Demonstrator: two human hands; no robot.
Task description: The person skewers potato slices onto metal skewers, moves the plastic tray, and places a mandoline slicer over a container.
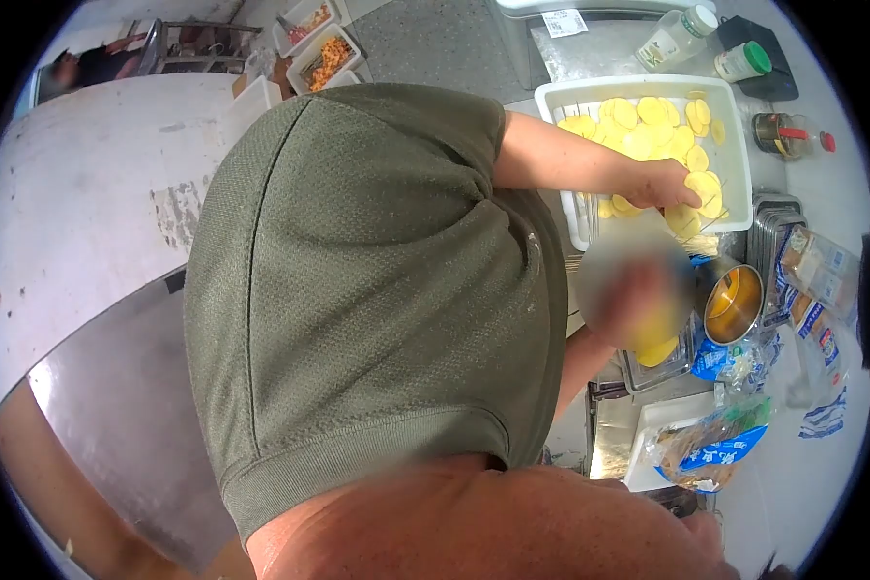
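Observation:
My left hand [665,184] is closed over the near right corner of a white plastic tray [744,145], its fingers around a thin yellow potato slice [683,221]. More round potato slices [638,143] fill the tray, with thin skewers showing among them. Below the tray, my right hand [636,298] sits inside a blurred patch, so its fingers cannot be made out. Under it is a yellow slice [656,353], over a clear plastic container [675,367]. Whether the right hand grips anything is hidden. A bundle of skewers [701,244] lies beside the tray's edge.
A metal pot [734,304] stands right of my right hand, near stacked metal trays [773,242]. Plastic bags [713,445] lie lower right. Capped jars [677,39] stand behind the tray. Tubs of diced orange food [329,63] and another person [97,66] are farther left.

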